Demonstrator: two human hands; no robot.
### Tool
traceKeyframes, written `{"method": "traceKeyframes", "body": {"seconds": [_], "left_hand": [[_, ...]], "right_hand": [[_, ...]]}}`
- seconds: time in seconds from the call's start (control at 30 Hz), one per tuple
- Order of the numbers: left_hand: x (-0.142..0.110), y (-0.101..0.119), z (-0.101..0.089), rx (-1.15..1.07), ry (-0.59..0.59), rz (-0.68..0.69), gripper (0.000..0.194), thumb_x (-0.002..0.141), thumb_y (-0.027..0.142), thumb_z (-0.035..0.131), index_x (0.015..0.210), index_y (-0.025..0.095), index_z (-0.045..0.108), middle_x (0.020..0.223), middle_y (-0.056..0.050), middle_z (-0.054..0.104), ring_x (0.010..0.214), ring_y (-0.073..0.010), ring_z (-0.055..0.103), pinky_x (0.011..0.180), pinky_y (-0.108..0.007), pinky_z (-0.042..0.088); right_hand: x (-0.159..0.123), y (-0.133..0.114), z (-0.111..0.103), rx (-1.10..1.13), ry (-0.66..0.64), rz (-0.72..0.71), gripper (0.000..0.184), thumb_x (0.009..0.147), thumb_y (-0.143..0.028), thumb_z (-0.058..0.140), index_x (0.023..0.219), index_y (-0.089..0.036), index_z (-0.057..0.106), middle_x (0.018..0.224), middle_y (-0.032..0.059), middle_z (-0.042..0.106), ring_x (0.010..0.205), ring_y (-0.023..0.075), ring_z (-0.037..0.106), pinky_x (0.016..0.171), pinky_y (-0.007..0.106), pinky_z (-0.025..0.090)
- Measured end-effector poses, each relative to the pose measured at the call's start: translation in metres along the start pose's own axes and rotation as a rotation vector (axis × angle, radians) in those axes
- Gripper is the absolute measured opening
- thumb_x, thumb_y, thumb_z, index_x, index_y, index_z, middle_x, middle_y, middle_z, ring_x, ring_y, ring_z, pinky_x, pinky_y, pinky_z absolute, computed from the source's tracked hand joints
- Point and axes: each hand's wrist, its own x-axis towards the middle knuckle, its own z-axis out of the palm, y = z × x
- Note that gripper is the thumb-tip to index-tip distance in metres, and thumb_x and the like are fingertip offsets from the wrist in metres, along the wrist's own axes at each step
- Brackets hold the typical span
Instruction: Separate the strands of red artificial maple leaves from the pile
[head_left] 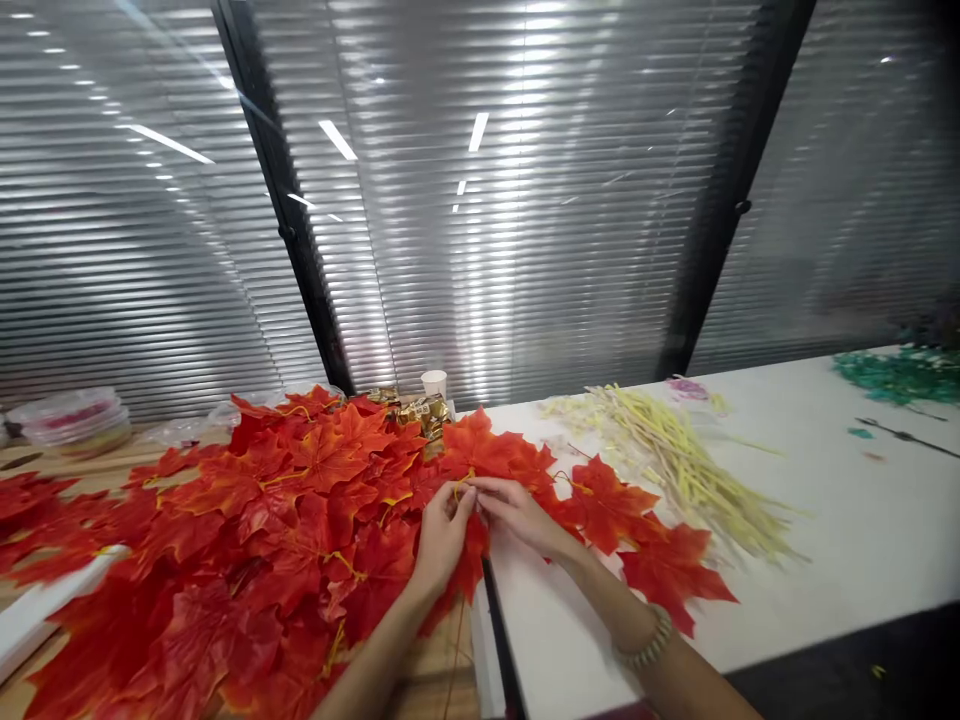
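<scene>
A wide heap of red-orange artificial maple leaves (285, 520) covers the table in front of me. My left hand (442, 535) and my right hand (517, 512) meet at the heap's right side. Both pinch the same leaf (476, 455) by its thin yellow stem (459, 482). A beaded bracelet (649, 645) circles my right wrist. Two more single leaves (667, 565) lie on the white table just right of my hands.
A bundle of pale yellow plastic stems (690, 465) lies on the white table (847, 520) to the right. Green plastic pieces (896, 372) sit far right. A white paper cup (434, 383), gold wrappers (420, 408) and stacked clear lids (75, 418) stand behind the leaves, before slatted blinds.
</scene>
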Motion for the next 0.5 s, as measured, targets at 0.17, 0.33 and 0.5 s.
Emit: {"method": "traceKeyframes", "body": {"seconds": [0.17, 0.33, 0.5], "left_hand": [[-0.003, 0.001, -0.001, 0.046, 0.142, 0.053, 0.025, 0.087, 0.04, 0.054, 0.076, 0.018, 0.058, 0.075, -0.003, 0.062, 0.074, -0.0198, 0.058, 0.071, -0.03, 0.046], [-0.002, 0.001, -0.004, 0.057, 0.197, 0.055, 0.022, 0.086, 0.037, 0.054, 0.073, 0.019, 0.056, 0.071, -0.001, 0.061, 0.069, -0.0189, 0.057, 0.067, -0.028, 0.045], [0.001, -0.006, -0.005, 0.033, 0.221, 0.035, 0.02, 0.085, 0.036, 0.055, 0.074, 0.018, 0.057, 0.073, -0.002, 0.062, 0.073, -0.02, 0.059, 0.07, -0.029, 0.046]], "right_hand": [[-0.008, -0.005, 0.006, -0.387, 0.015, -0.169, 0.033, 0.085, -0.019, 0.055, 0.115, -0.026, 0.066, 0.096, 0.0089, 0.063, 0.091, 0.0255, 0.055, 0.087, 0.043, 0.042], [-0.009, 0.011, 0.011, -0.587, 0.037, -0.236, 0.054, 0.078, -0.006, 0.047, 0.128, -0.024, 0.057, 0.107, 0.0117, 0.057, 0.098, 0.0272, 0.054, 0.088, 0.046, 0.046], [-0.01, 0.023, 0.019, -0.658, 0.045, -0.273, 0.07, 0.072, 0.002, 0.043, 0.138, -0.021, 0.046, 0.117, 0.0126, 0.053, 0.107, 0.0252, 0.053, 0.095, 0.044, 0.046]]}}
